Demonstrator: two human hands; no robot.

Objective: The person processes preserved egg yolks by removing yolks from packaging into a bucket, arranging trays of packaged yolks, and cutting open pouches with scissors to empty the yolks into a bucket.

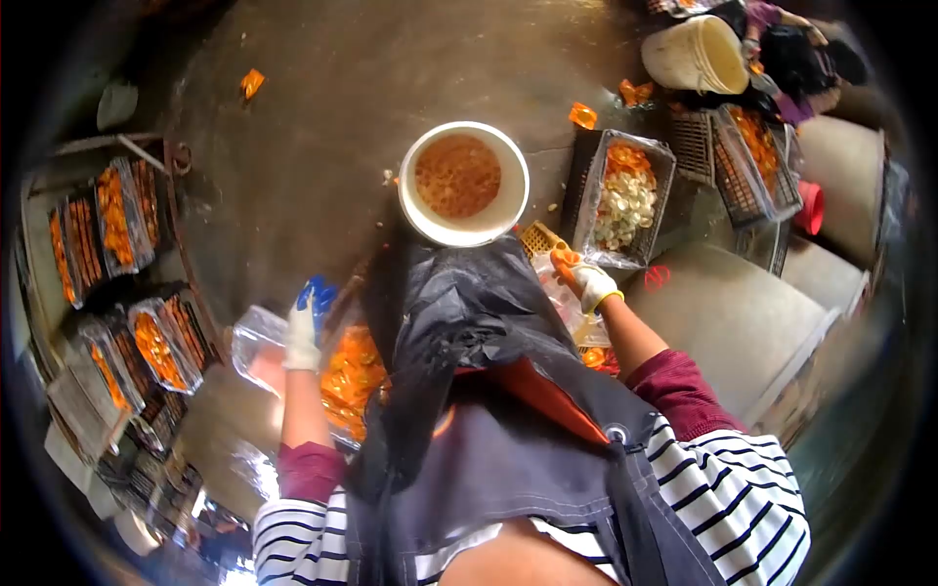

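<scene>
Closest to the hands I see a yellow basket (535,238), just right of the frame's centre, and a clear-lined tray (252,332), left of centre. The work seems to be at a reach to either side; any lift from there would call for a firm pinch and a path clear of the dark apron (469,293). The basket looks like an open lattice, mostly hidden; the tray is shiny, with something pinkish inside. Beside the basket, the right hand (590,279) shows orange at its bent fingers; I can't tell whether they hold anything. The left hand (304,332), blue at the fingers, is beside the tray, too bunched for me to judge its grip. Glossy orange pieces (354,376) lie right of the tray. At upper centre, a white bucket (516,186) holds brownish contents; right of it, a crate (583,186) holds pale shell-like pieces (625,210).
</scene>
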